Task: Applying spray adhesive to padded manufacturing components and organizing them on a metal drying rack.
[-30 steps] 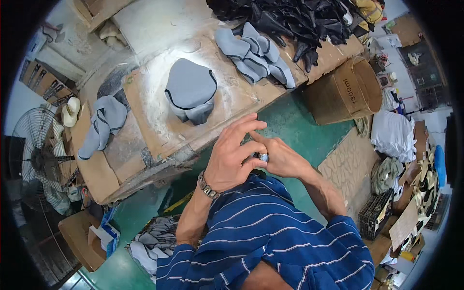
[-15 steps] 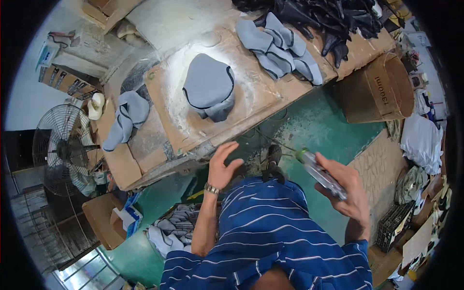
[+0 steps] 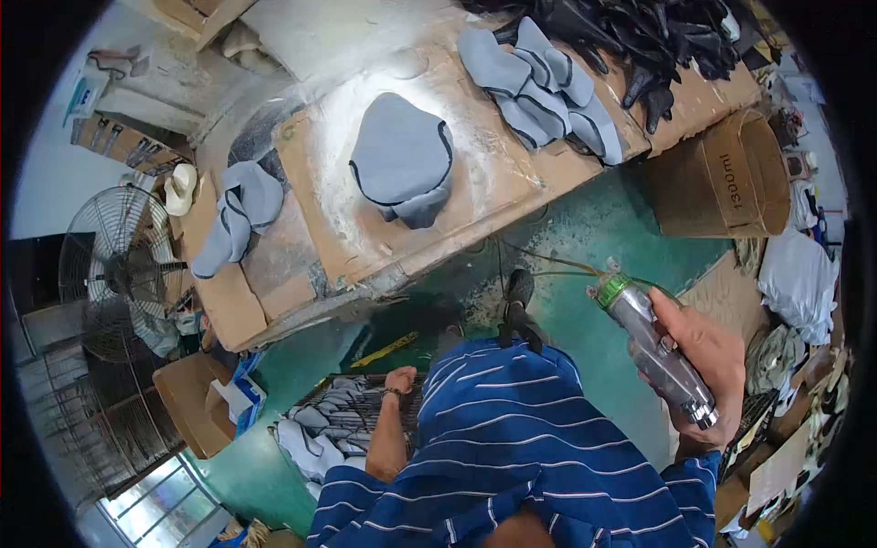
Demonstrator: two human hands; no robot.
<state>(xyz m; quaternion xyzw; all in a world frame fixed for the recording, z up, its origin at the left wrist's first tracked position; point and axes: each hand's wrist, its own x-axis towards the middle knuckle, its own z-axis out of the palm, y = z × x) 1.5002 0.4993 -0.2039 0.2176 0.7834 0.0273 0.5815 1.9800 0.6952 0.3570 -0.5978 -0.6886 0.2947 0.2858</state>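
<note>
In my right hand [image 3: 699,352] is a cylindrical hand tool [image 3: 653,347] with a grey, see-through body, a bright green collar and a shiny metal end. Its exact kind is not clear. The collar end points toward the table, and thin hoses [image 3: 566,265] run near it. My left hand [image 3: 399,379] is low by my waist, its fingers curled closed beside a crate [image 3: 365,388] of grey fabric pieces; whatever it holds is hidden. On the table, a grey fabric piece with black edging [image 3: 402,151] lies draped over a form, on white-dusted cardboard [image 3: 315,219].
More grey pieces lie at the table's left [image 3: 247,196] and right [image 3: 539,82], beside a heap of black items [image 3: 639,41]. A tall cardboard box [image 3: 703,187] stands at the table's right end. A large fan [image 3: 119,269] and an open carton [image 3: 187,397] are on the left.
My left hand has dropped from the table's edge down beside the crate, its fingers going from spread to curled. My right hand has moved right and nearer with the tool.
</note>
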